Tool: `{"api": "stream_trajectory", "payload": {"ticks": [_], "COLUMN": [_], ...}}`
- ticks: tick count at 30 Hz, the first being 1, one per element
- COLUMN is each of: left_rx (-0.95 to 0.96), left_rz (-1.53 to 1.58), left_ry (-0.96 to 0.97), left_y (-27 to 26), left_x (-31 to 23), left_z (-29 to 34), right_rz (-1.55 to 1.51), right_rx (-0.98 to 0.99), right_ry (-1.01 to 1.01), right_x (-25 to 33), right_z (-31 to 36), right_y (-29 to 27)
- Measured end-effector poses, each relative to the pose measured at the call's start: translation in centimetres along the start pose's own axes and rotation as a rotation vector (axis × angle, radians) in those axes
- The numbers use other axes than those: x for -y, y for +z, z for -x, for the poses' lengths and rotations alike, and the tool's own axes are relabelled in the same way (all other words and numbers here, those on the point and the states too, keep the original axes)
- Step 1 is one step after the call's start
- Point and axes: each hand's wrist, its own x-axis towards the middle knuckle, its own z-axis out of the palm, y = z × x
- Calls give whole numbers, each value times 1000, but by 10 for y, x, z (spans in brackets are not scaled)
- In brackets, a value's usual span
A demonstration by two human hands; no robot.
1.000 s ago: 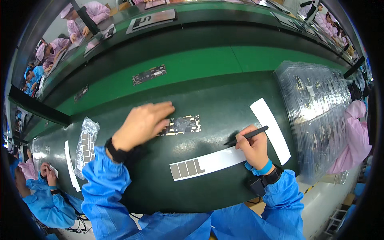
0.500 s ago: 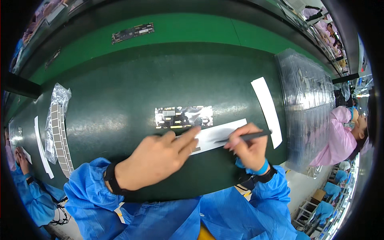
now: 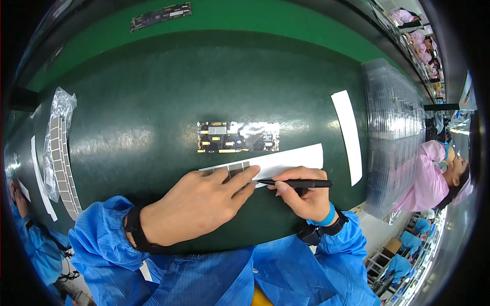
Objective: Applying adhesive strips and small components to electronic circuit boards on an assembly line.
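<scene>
A white backing strip with grey rectangular stickers [image 3: 236, 168] lies slanted on the dark green mat. My left hand [image 3: 196, 206] rests flat across its left part, fingers stretched and a little apart, covering some of the stickers. In my right hand [image 3: 306, 201] is a slim black pen-shaped tool [image 3: 311, 183], pinched between thumb and fingers. Its fine tip meets the strip's lower edge, beside my left fingertips; whether it touches a sticker I cannot tell. Just beyond the strip, a black circuit board [image 3: 237, 137] with gold and white patches lies flat, partly under shiny film.
To the right are a white strip [image 3: 348, 137] and a tall stack of clear plastic trays [image 3: 393, 143]. At left lie grey sticker strips [image 3: 60, 163], a clear plastic bag [image 3: 62, 104] and another white strip [image 3: 42, 178]. Another circuit board [image 3: 161, 17] is on the far green surface.
My right hand has brought the black tool's tip left and down to the strip's edge beside my left fingers. The strip has shifted slightly, with more grey stickers showing. The whole view has tilted.
</scene>
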Motion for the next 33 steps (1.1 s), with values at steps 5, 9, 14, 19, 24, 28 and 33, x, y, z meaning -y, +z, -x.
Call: {"api": "stream_trajectory", "payload": {"ticks": [5,9,14,19,24,28,33], "left_rx": [3,-2,5,15,19,26,40], "left_rz": [12,18,35,38,38,40,33], "left_ry": [8,-9,-15,-16,-10,-11,-9], "left_y": [0,0,-1,-1,-2,-2,-3], "left_x": [1,0,1,2,3,3,3], "left_z": [-1,-2,-2,1,0,-2,-3], "right_rz": [32,-7,472,944,953,977,985], "right_rx": [13,-3,84,117,64,67,49], "right_ry": [-37,-121,-606,-1031,-1089,-1075,-1080], "right_x": [-1,1,20,35,31,32,32], "right_z": [-1,-4,-11,-6,1,1,1], "right_y": [-1,-3,-16,-18,-14,-16,-17]}}
